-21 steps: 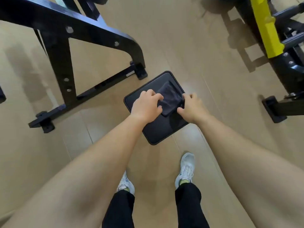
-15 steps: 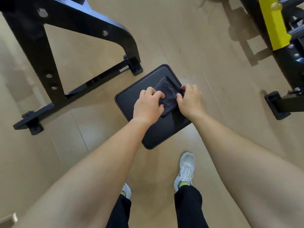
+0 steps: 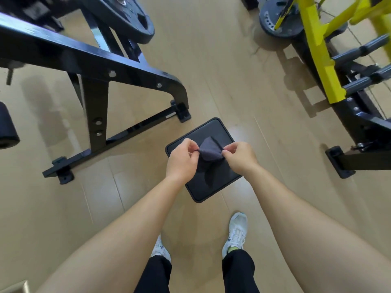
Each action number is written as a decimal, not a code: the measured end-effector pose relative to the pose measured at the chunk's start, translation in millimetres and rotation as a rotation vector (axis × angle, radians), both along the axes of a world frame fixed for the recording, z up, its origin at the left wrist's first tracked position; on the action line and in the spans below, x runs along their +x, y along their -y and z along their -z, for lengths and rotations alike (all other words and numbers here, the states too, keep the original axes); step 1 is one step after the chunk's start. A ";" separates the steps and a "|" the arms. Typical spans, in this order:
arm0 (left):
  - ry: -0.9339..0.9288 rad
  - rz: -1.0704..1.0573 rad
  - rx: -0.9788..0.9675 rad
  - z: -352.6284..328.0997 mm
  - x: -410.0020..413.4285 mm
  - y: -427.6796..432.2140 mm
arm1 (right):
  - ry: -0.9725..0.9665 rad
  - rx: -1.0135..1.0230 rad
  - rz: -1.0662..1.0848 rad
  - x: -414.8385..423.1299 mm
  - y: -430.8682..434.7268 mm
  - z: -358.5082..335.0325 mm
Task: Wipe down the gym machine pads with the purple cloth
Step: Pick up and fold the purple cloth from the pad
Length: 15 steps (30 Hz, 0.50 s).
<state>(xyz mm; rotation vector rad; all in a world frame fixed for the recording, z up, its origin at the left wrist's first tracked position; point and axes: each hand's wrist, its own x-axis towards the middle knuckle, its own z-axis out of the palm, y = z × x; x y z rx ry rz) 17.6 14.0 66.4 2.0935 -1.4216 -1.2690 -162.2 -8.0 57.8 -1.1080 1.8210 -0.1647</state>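
Cloth (image 3: pixel 209 152) pinched in both hands (image 3: pixel 182 160) (image 3: pixel 240 157) above pad (image 3: pixel 220 132); I refold it flat before wiping.

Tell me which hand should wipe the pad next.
Left, probably. Left hand and right hand both pinch the cloth above the pad, but its slack hangs on the left side.

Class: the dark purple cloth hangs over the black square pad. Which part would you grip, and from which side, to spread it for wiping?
Probably the two ends of its top edge, one from each side, as the left hand and right hand pinch it now. The dark purple cloth is limp and sags between them over the black square pad; pulling outward should flatten it.
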 end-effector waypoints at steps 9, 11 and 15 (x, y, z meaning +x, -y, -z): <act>-0.014 0.102 0.092 -140.6 62.9 -22.5 | 0.271 -0.022 0.035 63.4 -2.5 -170.5; -0.021 0.146 0.074 -173.6 79.9 -30.4 | 0.261 -0.046 -0.040 85.4 -6.7 -211.4; -0.036 0.102 -0.138 -242.2 120.3 -43.5 | 0.217 -0.135 -0.210 129.6 -22.4 -286.1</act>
